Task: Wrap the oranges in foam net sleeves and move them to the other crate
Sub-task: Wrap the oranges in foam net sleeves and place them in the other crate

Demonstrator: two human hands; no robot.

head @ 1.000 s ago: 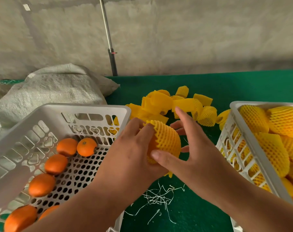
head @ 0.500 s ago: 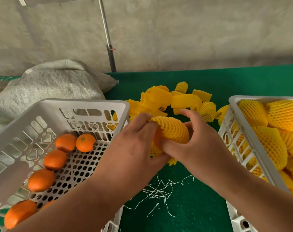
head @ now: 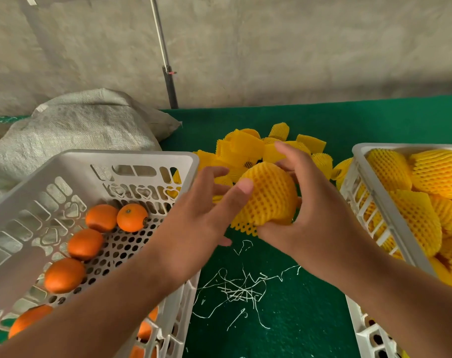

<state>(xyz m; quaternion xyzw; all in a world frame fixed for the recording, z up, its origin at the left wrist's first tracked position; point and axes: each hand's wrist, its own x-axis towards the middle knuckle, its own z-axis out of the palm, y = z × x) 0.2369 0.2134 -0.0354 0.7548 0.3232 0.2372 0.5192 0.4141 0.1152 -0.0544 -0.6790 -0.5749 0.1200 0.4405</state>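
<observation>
Yellow foam-netted orange [head: 268, 196] sits mid-air above the green worktop [head: 284, 319], between both crates. We see the right hand [head: 310, 210] curled around it, grasping; the left hand [head: 201, 215] is relaxed, thumb touching the net. Left crate [head: 131, 158] holds bare oranges [head: 131, 217]; right crate [head: 359, 153] holds wrapped oranges [head: 416, 220]. Loose net sleeves [head: 245, 148] lie behind.

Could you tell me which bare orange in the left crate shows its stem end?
The orange at the far end, right of its neighbour; only it shows a dark stem dot.
</observation>
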